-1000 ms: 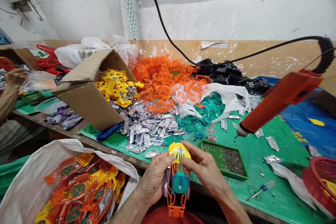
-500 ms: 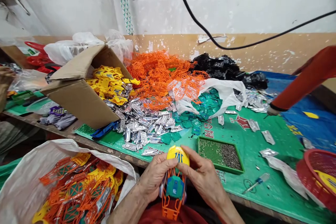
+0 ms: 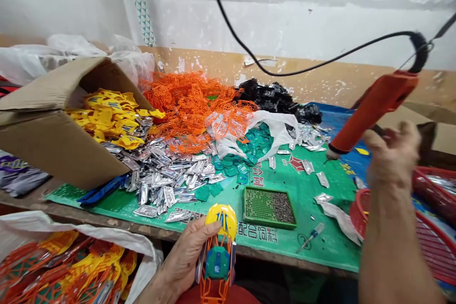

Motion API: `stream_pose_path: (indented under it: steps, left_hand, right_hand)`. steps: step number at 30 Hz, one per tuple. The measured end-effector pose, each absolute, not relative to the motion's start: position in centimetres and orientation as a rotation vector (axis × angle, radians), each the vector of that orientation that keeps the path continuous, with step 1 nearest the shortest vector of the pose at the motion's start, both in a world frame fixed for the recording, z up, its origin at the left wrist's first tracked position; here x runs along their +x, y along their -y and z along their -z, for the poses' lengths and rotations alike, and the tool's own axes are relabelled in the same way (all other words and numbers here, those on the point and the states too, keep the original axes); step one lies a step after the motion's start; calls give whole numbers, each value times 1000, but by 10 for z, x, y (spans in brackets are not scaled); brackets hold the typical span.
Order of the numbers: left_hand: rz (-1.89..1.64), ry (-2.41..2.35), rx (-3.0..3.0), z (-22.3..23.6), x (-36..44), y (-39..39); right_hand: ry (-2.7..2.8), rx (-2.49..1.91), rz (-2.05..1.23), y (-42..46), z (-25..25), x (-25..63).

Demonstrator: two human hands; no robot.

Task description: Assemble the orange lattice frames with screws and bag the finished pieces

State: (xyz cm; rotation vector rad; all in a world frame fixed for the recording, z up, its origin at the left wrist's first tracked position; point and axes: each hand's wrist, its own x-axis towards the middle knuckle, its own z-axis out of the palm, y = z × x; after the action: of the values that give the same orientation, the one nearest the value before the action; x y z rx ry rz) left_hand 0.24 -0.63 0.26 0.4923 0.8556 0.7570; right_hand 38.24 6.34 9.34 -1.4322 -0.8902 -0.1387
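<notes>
Gripping one toy [image 3: 218, 263], the left hand [image 3: 190, 256] presses its thumb on the yellow front piece, fingers wrapped under the near side. The right hand [image 3: 395, 152] is raised well apart from it, half open with loosely bent fingers, just beside one orange power screwdriver [image 3: 372, 111] hanging from a cable; whether they touch cannot be told. The left hand's fingers are mostly hidden beneath the toy, whose orange end meets the lower edge of the view. The right forearm covers part of a red basket [image 3: 431, 242], and the sack [image 3: 146, 242] left of the left hand is cut off. On the worktop [image 3: 331, 251], one green tray [image 3: 257, 206] of screws sits just beyond the toy, and one hand screwdriver [image 3: 313, 232] lies between the two hands. Forward of the left hand are silver pieces [image 3: 178, 175], and farther off a heap of orange frames [image 3: 188, 104], both too tangled to count. One cardboard box [image 3: 67, 145], farther left, holds many yellow pieces [image 3: 110, 114]; green pieces [image 3: 258, 140] spill from one white bag [image 3: 278, 121] beyond the tray.
</notes>
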Motion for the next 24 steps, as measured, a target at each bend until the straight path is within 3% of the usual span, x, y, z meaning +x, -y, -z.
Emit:
stream_pose_path:
  steps: [5, 13, 18, 24]
  left_hand:
    - [-714, -874, 475, -1, 3, 7]
    - [-701, -939, 463, 4, 6, 7]
    - [-718, -946, 440, 10, 11, 5]
    - [-700, -900, 429, 12, 19, 4]
  right_hand:
    - [964, -1249, -451, -92, -102, 343]
    - [1026, -1015, -959, -82, -104, 272]
    - [989, -944, -903, -73, -103, 247]
    - [876, -1068, -687, -66, -56, 238]
